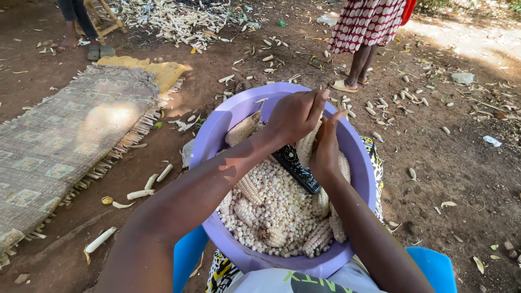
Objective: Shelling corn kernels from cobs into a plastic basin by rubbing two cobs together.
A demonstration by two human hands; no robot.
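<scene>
A lilac plastic basin (pixel 217 130) rests on my lap, filled with loose white maize kernels (pixel 277 201) and several whole cobs. Both hands work over its far side on one pale maize cob (pixel 307 145). My left hand (pixel 296 115) is curled over the cob's top. My right hand (pixel 327 149) clasps the same cob from the right. A black remote-like device (pixel 297 168) lies on the kernels just below the hands.
A woven mat (pixel 70 130) lies on the dirt at left, with bare cobs (pixel 141 193) along its edge. A heap of stripped cobs (pixel 173 19) is at the top. A person in a red patterned skirt (pixel 366 24) stands beyond the basin; another person's feet (pixel 81 46) are at top left.
</scene>
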